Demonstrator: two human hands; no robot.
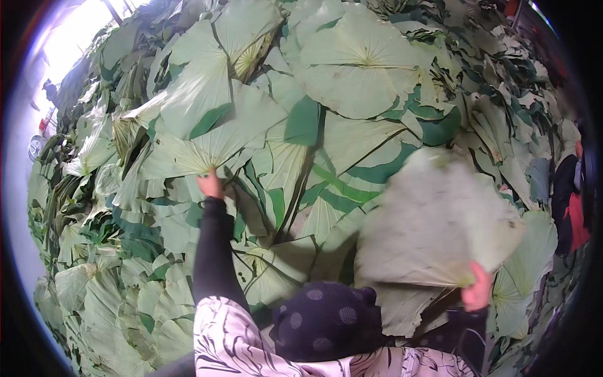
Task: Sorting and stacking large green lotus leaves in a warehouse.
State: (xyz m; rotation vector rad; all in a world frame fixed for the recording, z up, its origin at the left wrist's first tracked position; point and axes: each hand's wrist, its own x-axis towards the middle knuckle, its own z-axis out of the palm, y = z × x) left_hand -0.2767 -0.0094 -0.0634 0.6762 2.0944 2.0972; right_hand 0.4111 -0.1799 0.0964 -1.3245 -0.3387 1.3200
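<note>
My left hand (211,184) is closed at the ribbed base of a pale green lotus leaf (217,141), which fans out beyond my fingers over other leaves. On the right, the fingers of my right hand (477,287) pinch the near edge of another large lotus leaf (433,220). Motion blurs that leaf, and its pale side faces up above the heap. Both my arms reach in from the lower edge in dark cuffs and pink patterned sleeves (232,327). Between my hands lie overlapping cut leaves (323,217), some pale and some dark green.
A heap of lotus leaves (361,60) spreads all around, rising at the far side and both flanks. Dark dotted headwear (326,320) covers part of the lower middle. Someone in dark and red clothing (573,210) is at the right edge. A fan (36,148) stands far left.
</note>
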